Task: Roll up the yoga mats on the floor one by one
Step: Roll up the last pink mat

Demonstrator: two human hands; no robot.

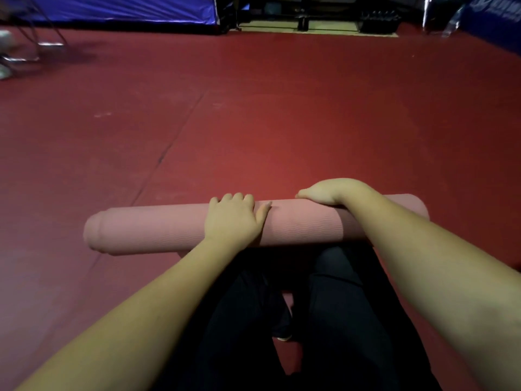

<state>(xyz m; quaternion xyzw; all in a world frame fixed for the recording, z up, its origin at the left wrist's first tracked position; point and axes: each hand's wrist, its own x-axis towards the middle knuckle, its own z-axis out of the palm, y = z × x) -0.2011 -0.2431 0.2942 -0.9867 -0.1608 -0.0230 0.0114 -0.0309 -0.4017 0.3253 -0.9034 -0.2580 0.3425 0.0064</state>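
Note:
A pink yoga mat (158,230) lies rolled into a thick cylinder across the red floor, just beyond my dark-trousered knees. My left hand (234,218) rests palm down on top of the roll near its middle, fingers curled over the far side. My right hand (329,191) hooks over the top of the roll further right, fingers bent down behind it. The roll's left end shows a slightly narrower inner layer sticking out. Its right end reaches past my right forearm.
Red floor (253,108) stretches ahead with a seam running diagonally at left. A blue tent or tarp (118,9) stands at the far left back. Metal chair legs (42,46) are at far left. Dark equipment (377,22) lines the back wall.

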